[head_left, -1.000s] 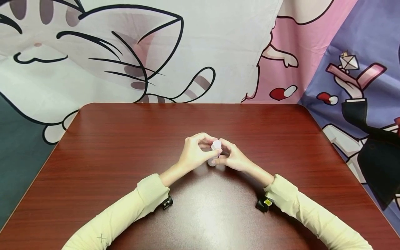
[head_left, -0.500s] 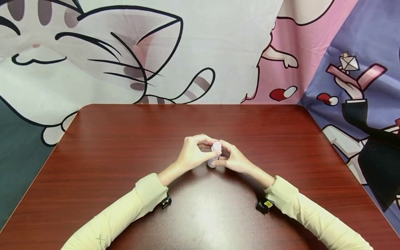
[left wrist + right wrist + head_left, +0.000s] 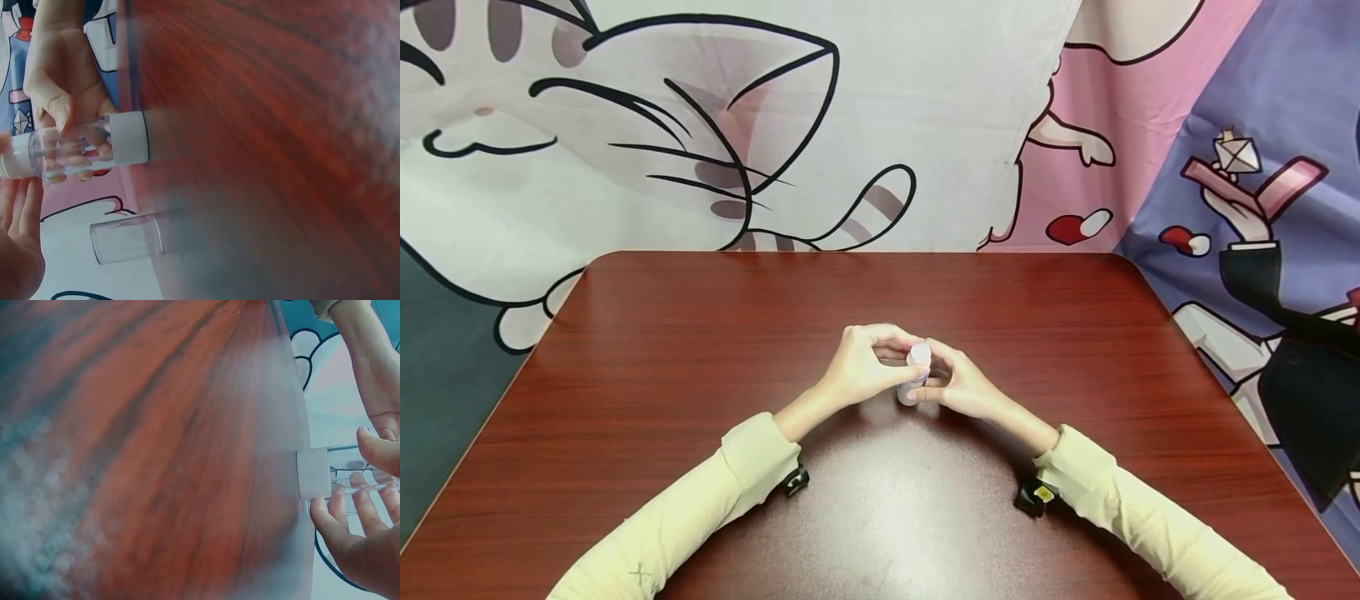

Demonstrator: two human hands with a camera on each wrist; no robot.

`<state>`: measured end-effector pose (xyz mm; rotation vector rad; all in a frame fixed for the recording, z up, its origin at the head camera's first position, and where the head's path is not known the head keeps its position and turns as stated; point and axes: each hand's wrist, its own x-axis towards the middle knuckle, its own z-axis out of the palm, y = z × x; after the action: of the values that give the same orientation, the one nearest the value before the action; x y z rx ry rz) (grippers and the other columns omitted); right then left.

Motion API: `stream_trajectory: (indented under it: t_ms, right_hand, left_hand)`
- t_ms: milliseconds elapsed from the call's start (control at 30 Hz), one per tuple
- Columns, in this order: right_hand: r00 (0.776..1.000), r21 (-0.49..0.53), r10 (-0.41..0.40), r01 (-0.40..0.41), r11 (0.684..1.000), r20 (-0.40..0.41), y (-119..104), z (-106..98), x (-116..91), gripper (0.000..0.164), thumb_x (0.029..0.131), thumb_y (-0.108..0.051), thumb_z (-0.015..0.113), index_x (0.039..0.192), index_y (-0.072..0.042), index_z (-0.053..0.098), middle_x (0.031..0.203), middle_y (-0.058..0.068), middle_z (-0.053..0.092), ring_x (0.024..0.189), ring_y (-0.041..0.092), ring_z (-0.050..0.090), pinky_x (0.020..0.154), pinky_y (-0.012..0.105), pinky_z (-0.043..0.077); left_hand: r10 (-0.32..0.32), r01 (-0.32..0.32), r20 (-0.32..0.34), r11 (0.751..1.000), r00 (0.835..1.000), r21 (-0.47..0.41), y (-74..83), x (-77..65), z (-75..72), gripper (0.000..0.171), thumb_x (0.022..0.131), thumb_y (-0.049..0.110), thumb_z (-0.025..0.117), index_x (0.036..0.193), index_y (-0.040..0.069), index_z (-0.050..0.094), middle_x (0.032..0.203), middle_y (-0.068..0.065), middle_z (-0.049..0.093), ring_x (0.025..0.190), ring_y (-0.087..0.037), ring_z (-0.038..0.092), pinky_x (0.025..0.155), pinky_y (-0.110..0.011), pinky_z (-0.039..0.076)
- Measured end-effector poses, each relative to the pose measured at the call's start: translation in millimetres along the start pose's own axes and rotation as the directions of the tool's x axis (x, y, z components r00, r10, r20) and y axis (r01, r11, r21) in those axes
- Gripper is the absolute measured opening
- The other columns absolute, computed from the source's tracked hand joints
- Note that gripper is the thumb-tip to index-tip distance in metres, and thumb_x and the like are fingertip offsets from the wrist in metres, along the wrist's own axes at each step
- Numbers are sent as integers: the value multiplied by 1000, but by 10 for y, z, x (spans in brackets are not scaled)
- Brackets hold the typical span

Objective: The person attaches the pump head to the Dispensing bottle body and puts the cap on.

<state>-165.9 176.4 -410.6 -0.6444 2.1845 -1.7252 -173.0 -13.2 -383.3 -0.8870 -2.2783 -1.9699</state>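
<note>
A small clear bottle [image 3: 81, 150] with a white base [image 3: 129, 137] and a white top [image 3: 919, 355] stands upright on the table between both hands. My left hand [image 3: 859, 367] pinches its white top, thumb on the near side and fingers behind. Lower down, my right hand [image 3: 962, 382] holds the clear body, its fingers curled around it, as the right wrist view shows with the right hand [image 3: 369, 547] by the white base [image 3: 314, 474]. Behind the bottle, a clear cup-shaped piece [image 3: 125, 239] stands apart on the table in the left wrist view; the hands hide it in the head view.
The reddish-brown wooden table [image 3: 700, 333] has rounded far corners and a bright glare near its front. A cartoon-printed cloth [image 3: 925, 100] hangs right behind the far edge. Small black devices [image 3: 1032, 497] sit at both sleeve cuffs.
The left thumb has slid slightly left across the bottle's top. Hands, bottle and table all sit a little lower in the head view; the grip of both hands stays the same.
</note>
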Motion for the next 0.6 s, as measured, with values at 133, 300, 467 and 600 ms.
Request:
stream_trajectory:
  t_ms: [133,300,467,600]
  right_hand:
    - [1000,5,-1,1,1000,-1,-5,0,3,55,72,9,76,121,4,52,122,22,58,106,7,59,93,37,54]
    - [1000,-4,2,-2,1000,-3,-4,-8,-7,58,72,9,77,124,4,51,124,22,57,106,5,59,94,37,54]
    - [1000,-22,-5,5,1000,-3,7,-18,-15,61,71,10,77,126,5,50,125,24,58,104,3,60,91,31,56]
    - [1000,-19,-4,4,1000,-2,10,-19,-6,62,71,10,77,127,6,49,126,25,57,105,3,60,91,32,55]
  left_hand:
    - [5,-5,37,1000,999,1,-14,17,-26,26,73,3,81,97,-2,72,92,-17,73,82,-21,73,74,-31,60]
    - [6,-5,73,1000,997,-13,-33,31,-42,26,74,3,80,98,-2,72,92,-17,73,83,-19,73,75,-28,60]
    - [-4,6,104,1000,995,-21,-50,43,-47,25,75,3,79,98,-2,71,93,-17,73,83,-17,73,76,-29,60]
    - [-14,18,117,999,993,-30,-35,63,-67,25,75,3,79,98,-2,71,93,-17,73,84,-18,73,76,-30,60]
